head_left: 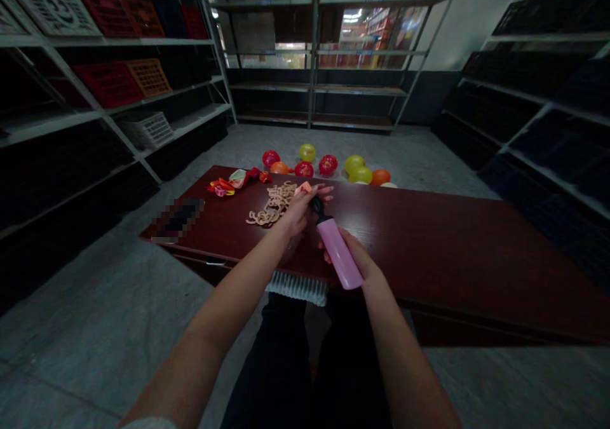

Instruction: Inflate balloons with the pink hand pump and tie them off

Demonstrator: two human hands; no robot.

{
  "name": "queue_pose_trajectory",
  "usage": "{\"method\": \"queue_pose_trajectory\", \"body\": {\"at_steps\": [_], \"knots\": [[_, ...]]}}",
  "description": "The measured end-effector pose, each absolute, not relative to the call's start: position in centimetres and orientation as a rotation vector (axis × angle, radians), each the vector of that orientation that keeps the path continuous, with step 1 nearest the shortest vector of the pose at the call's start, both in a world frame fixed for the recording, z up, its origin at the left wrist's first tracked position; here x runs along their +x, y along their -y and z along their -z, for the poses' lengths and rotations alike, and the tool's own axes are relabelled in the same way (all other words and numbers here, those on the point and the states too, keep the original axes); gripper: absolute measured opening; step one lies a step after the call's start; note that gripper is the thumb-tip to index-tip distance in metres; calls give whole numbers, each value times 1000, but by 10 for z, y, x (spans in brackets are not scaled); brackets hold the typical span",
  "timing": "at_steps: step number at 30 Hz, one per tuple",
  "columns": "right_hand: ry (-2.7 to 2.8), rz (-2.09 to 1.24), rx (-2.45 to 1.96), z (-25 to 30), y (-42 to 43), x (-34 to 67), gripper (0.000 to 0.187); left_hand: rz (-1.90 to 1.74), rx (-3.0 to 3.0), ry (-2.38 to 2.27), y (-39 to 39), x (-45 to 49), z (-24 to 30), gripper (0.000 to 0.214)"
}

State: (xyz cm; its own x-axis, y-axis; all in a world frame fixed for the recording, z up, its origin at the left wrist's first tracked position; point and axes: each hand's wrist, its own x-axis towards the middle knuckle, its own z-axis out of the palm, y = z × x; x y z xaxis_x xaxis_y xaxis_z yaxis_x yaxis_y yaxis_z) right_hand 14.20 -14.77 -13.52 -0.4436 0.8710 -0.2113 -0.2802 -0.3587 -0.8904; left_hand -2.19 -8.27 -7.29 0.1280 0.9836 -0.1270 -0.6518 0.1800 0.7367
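While our right hand [355,246] wraps the pink barrel of the hand pump [340,254], our left hand [299,214] closes around a limp salmon-orange balloon [303,188] at the pump's black nozzle end. Both grips look clamped, the right on the barrel and the left on the balloon, though our own palm hides the nozzle tip, so we cannot tell whether the balloon's neck is already seated on it. The balloon sits over the dark red table [443,245], just beside a heap of tan looped pieces [274,205].

We judge that the step in hand is fitting the balloon to the pump, since it shows no sign of air. What the next move calls for, we think, is a firm pinch of the neck around the nozzle, then steady strokes with the right hand; a loose pinch could let the balloon slip off. Limp balloons [223,187] lie toward the table's left end, and inflated ones [328,164] rest on the floor beyond its far edge.

As for writing, we can read none. Some red balloons carry pale printing (lettering or mere ornament, we cannot say), and the small blue labels [355,92] on the back shelves [312,54] are too small to make out. No brand shows on the pump's barrel.
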Motion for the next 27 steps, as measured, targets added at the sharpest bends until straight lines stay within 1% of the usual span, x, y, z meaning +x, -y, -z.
{"method": "queue_pose_trajectory", "body": {"at_steps": [3,8,10,17,25,27], "knots": [[1071,-1878,-917,135,148,142,49,-1216,646,-725,86,-29,70,18],[1093,-1872,-919,135,150,143,47,-1049,703,-764,84,-46,67,28],[1089,-1875,-920,134,150,144,47,-1100,685,-773,82,-48,67,28],[1090,-1921,-931,130,148,141,48,-1397,524,-778,73,-32,72,20],[1137,-1939,-954,130,147,141,50,-1476,391,-749,63,-30,88,6],[1144,-1942,-976,129,147,141,49,-1476,392,-747,65,-31,88,7]]}}
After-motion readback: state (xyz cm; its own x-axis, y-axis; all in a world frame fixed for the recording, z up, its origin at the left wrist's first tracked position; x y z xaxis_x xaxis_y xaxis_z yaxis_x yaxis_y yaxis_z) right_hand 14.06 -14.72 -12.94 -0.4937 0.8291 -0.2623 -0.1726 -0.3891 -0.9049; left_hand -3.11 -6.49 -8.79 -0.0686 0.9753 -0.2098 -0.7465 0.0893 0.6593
